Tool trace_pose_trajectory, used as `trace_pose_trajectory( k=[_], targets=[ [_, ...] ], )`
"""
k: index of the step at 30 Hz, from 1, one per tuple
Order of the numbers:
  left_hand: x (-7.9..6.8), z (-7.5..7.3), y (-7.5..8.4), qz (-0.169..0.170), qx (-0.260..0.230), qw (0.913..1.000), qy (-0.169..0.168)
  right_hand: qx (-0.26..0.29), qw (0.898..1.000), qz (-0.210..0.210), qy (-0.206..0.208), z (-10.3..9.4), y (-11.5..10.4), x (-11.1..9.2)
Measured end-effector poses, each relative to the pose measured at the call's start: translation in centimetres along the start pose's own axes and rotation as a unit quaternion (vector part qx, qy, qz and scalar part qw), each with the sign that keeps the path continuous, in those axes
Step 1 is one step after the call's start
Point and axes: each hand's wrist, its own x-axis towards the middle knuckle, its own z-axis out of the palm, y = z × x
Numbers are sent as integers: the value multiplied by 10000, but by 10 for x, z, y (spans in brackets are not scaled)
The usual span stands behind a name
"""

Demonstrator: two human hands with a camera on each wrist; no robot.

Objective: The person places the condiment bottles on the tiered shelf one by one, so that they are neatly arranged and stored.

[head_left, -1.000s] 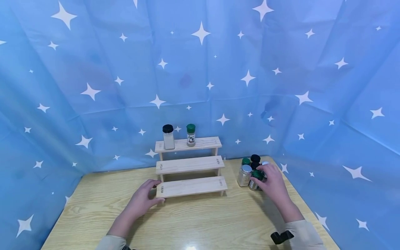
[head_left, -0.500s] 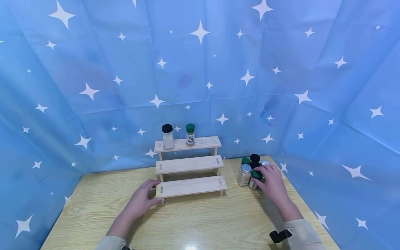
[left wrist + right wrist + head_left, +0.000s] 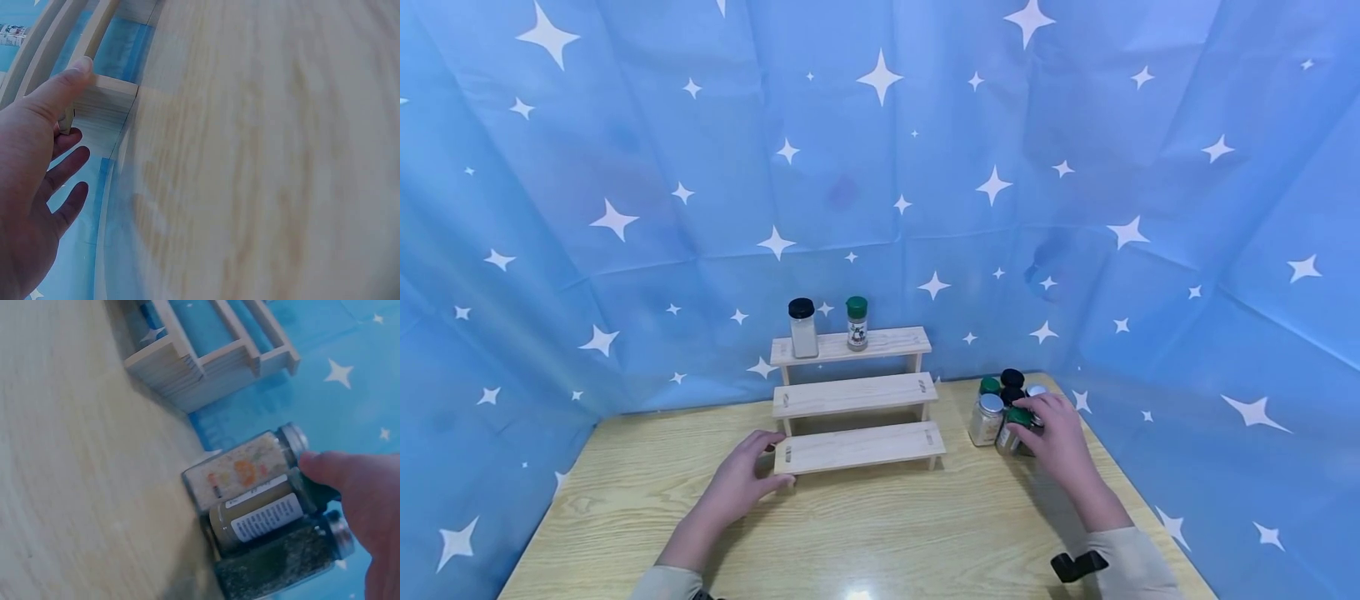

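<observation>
Pinching green lid [image 3: 1018, 416], right hand [image 3: 1063, 442] lid-wide.

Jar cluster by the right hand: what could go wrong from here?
The right hand pinches a green-capped jar crowded against a pale-filled silver-capped jar; lifting it might tip that neighbour. The left hand grips one end of the wooden rack; a tug there could topple the black-capped jar on the top tier.

Rack [image 3: 856, 396] on table [image 3: 880, 525]; jar cluster [image 3: 989, 419] right.
</observation>
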Motion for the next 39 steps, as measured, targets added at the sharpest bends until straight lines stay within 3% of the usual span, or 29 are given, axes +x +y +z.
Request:
trace_pose_trajectory(
  k=[10, 17, 27, 39],
  targets=[
    [0, 0, 0, -1, 18, 10000, 5, 837, 9942, 652, -153, -25, -16, 10],
    [0, 1, 1, 17, -19, 10000, 1, 1385, 9892, 481, 80, -34, -29, 22],
    [-1, 1, 0, 26, -24, 10000, 3, 1734, 9816, 756, -250, -44, -45, 41],
    [-1, 1, 0, -26, -42, 10000, 25, 1844, 9809, 400, -474, -41, -61, 81]
  ],
)
